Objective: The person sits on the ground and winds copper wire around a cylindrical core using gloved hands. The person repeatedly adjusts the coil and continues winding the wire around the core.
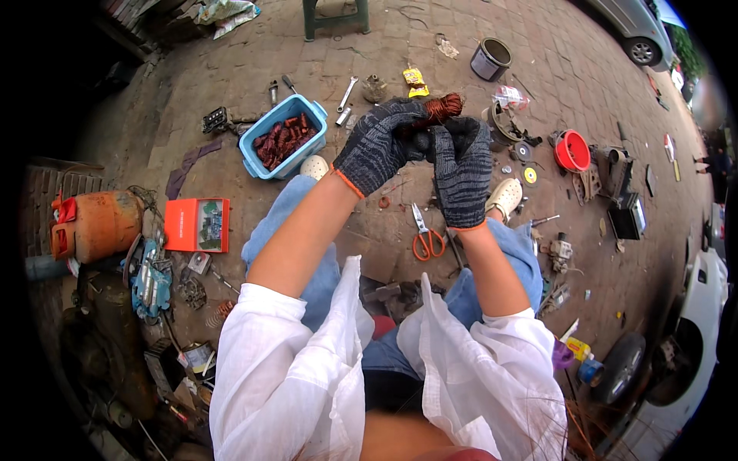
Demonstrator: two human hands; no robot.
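Both my hands wear dark grey knit gloves with orange cuffs and are raised close together in front of me. My left hand is closed round a bundle of reddish copper wire, whose coiled end sticks out at the top. My right hand is closed too, its fingers bent at the lower part of the bundle; exactly what they grip is partly hidden. Below my hands lie orange-handled scissors. A blue plastic tub holding copper coil pieces sits to the left, near my shoe.
An orange gas cylinder and red box are at left. A wrench, paint can, red bowl and several metal parts are scattered across the brick pavement. A green stool is ahead; cars stand at right.
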